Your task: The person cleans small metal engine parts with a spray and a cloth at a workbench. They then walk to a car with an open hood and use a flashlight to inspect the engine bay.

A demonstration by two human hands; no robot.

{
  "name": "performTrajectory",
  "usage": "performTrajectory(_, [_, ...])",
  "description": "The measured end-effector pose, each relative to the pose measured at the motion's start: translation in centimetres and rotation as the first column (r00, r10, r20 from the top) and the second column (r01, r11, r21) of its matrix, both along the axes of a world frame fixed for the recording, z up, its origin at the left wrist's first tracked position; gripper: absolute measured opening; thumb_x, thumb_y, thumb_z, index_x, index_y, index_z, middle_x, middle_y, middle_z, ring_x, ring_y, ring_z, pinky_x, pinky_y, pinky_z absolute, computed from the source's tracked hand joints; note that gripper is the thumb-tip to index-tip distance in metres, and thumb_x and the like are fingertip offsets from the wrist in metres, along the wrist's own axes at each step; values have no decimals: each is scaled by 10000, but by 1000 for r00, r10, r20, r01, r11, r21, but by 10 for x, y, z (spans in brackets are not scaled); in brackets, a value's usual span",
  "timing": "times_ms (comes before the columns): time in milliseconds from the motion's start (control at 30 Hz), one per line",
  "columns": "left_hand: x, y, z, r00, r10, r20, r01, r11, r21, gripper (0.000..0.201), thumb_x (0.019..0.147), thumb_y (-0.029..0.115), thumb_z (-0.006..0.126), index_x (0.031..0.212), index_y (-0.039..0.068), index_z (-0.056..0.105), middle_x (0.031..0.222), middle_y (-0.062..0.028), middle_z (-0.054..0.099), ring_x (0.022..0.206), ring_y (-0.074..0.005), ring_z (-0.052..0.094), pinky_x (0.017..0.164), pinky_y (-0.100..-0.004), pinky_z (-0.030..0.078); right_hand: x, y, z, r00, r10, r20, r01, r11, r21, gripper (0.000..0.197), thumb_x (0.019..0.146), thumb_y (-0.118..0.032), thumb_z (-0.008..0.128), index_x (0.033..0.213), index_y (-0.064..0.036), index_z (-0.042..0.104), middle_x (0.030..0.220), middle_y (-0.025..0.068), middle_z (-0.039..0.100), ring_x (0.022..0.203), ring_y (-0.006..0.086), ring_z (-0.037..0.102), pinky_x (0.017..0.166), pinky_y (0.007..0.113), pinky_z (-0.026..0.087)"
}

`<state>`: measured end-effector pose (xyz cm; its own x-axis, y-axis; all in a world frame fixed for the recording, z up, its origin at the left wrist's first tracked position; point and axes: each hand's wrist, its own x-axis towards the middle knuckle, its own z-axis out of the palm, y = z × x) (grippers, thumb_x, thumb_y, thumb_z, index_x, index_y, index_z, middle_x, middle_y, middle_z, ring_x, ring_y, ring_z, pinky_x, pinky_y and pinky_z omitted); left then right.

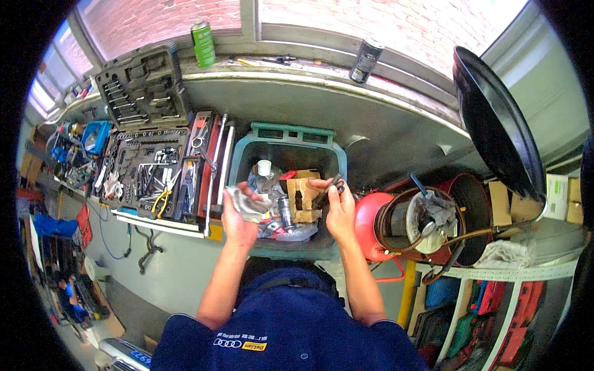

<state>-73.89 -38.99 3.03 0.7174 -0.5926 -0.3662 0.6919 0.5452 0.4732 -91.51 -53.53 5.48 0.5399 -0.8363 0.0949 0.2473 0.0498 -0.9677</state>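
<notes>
My left hand (237, 224) holds a crumpled pale grey rag (250, 208), its fingers slightly blurred. My right hand (341, 214) is closed round a small dark part (326, 195), whose exact kind I cannot make out. Both hands are over a teal-rimmed bin (339, 154). Inside the bin are a torn cardboard box (302, 188), a dark spray can (284, 211), a white cup (264, 167) and crumpled plastic.
An open socket set (145, 164) lies on the tool cart at left, with yellow-handled pliers (164, 199). Right of the bin stands a red tank (369, 226) beside an open drum with a black lid (495, 117). Green (202, 44) and dark spray cans (366, 60) stand on the sill.
</notes>
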Motion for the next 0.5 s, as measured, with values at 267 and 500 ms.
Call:
performTrajectory(267, [-52,-22,-26,874,-443,-197,368,871,-326,620,1113,599,260,1571,226,448,1518,-95,544,1412,-314,502,1180,-551,402,16,8,50,932,199,-302,-320,845,-429,259,1074,-86,510,1278,8,639,1274,145,739,1167,275,713,1042,373,510])
performTrajectory(500, [-60,-38,-27,883,-449,-136,355,828,-433,483,1136,431,309,1389,141,601,1394,-99,660,1309,-256,610,1159,-449,445,26,16,10,950,273,-151,-295,944,-151,251,1102,-150,507,1254,22,608,1225,152,738,1145,198,677,1041,361,506])
